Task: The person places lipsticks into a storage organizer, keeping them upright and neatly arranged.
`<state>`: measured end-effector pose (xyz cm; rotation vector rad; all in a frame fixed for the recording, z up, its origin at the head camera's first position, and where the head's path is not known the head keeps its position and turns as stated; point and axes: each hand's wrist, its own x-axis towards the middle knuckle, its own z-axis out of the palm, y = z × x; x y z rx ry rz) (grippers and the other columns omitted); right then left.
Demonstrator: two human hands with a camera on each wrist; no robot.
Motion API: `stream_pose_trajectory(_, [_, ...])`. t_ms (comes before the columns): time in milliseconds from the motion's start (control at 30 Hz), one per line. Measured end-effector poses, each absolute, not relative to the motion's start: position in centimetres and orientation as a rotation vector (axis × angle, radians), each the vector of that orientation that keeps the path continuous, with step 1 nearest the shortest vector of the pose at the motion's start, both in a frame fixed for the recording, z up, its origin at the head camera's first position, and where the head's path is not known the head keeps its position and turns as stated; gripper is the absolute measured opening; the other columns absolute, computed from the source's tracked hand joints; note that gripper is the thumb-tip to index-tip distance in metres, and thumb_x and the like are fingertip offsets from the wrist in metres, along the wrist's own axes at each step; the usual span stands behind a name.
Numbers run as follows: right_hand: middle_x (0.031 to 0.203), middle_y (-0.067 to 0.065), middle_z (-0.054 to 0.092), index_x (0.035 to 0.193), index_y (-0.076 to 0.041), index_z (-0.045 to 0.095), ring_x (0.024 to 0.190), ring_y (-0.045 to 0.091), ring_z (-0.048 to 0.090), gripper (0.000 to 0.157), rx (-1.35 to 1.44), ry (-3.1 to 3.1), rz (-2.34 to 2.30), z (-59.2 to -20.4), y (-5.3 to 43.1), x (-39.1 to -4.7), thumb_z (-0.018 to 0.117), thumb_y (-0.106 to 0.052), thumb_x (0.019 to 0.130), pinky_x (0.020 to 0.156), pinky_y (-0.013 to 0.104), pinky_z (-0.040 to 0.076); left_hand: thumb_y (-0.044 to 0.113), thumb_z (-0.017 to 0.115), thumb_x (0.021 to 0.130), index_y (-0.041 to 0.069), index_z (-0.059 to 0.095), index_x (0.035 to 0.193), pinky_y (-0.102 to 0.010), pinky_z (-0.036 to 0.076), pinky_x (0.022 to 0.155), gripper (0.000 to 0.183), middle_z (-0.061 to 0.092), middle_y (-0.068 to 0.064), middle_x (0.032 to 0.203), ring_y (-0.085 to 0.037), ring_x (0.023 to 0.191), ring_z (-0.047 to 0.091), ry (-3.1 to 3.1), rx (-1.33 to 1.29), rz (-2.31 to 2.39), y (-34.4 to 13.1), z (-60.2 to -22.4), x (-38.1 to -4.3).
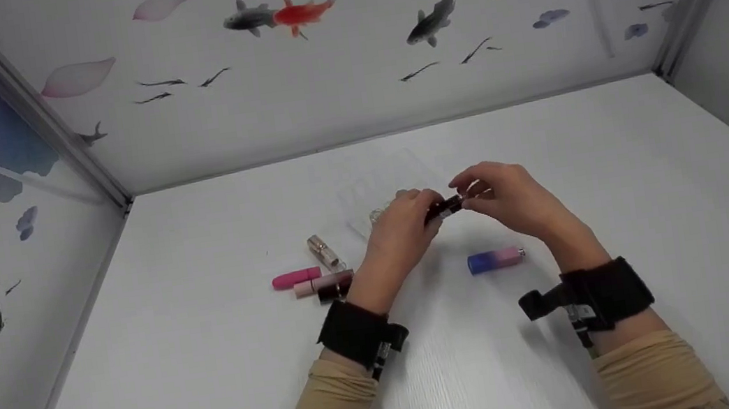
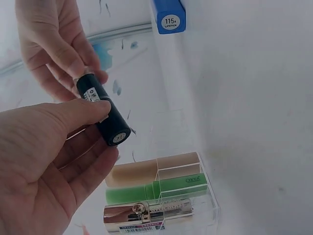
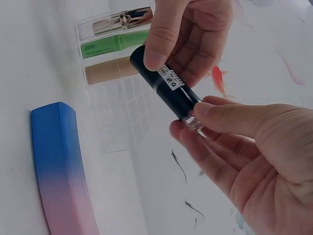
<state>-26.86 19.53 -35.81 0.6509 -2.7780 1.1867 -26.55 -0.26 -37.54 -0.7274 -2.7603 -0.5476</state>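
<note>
A black lipstick tube [image 1: 447,207] with white labels on its side and base is held in the air between both hands. My left hand [image 1: 403,227] grips its base end between thumb and fingers. At the other end, the right hand [image 1: 511,196] pinches the clear tip [image 3: 191,122] with thumb and fingertips. Below the hands in the left wrist view is a clear organizer [image 2: 212,198] holding a tan tube [image 2: 132,172], a green tube [image 2: 129,195] and a gold lipstick [image 2: 117,215]. On the table near the right forearm lies a blue-to-pink lipstick [image 1: 495,259].
Left of the left wrist lie a gold tube [image 1: 323,251], a bright pink tube [image 1: 297,278], a pale pink tube [image 1: 307,288] and a dark tube [image 1: 330,293], close together. Walls with printed fish [image 1: 304,13] enclose the white table [image 1: 220,392] at the back and sides.
</note>
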Motion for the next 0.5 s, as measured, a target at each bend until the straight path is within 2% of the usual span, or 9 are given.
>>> stream_pose_trajectory(233, [0.121, 0.016, 0.068, 0.124, -0.002, 0.064, 0.108, 0.029, 0.069, 0.032, 0.638, -2.523, 1.243, -35.7, 17.9, -26.7, 0.066, 0.003, 0.092, 0.095, 0.043, 0.057, 0.026, 0.065, 0.098, 0.013, 0.065, 0.117, -0.031, 0.058, 0.087, 0.023, 0.071, -0.003, 0.111, -0.016, 0.104, 0.069, -2.589, -0.663, -0.731, -0.5, -37.2, -26.6])
stream_pose_trajectory(500, [0.12, 0.01, 0.068, 0.124, -0.005, 0.064, 0.11, 0.021, 0.07, 0.033, 0.558, -2.379, 1.262, -35.7, 16.1, -26.3, 0.069, -0.004, 0.092, 0.093, 0.031, 0.057, 0.022, 0.064, 0.098, 0.013, 0.056, 0.131, -0.026, 0.057, 0.088, 0.034, 0.069, -0.004, 0.115, -0.014, 0.106, 0.07, -2.481, -0.685, -0.816, -0.7, -36.9, -26.8])
